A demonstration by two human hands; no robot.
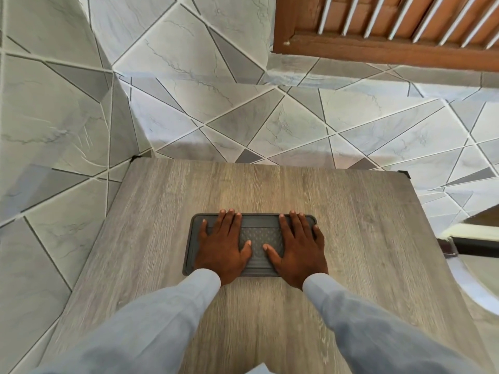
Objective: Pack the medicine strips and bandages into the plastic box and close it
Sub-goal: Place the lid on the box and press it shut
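Two pale blue sleeves reach forward over one grey wood-grain table. Two hands lie flat, fingers spread, gripping nothing: the left hand and right hand both press palm-down on the lid of one dark box, lid on, mid-table. No strips or bandages show.

A home interior: grey geometric marble-look floor tiles surround a wood-grain worktop, with a slatted wooden door at 1 o'clock.
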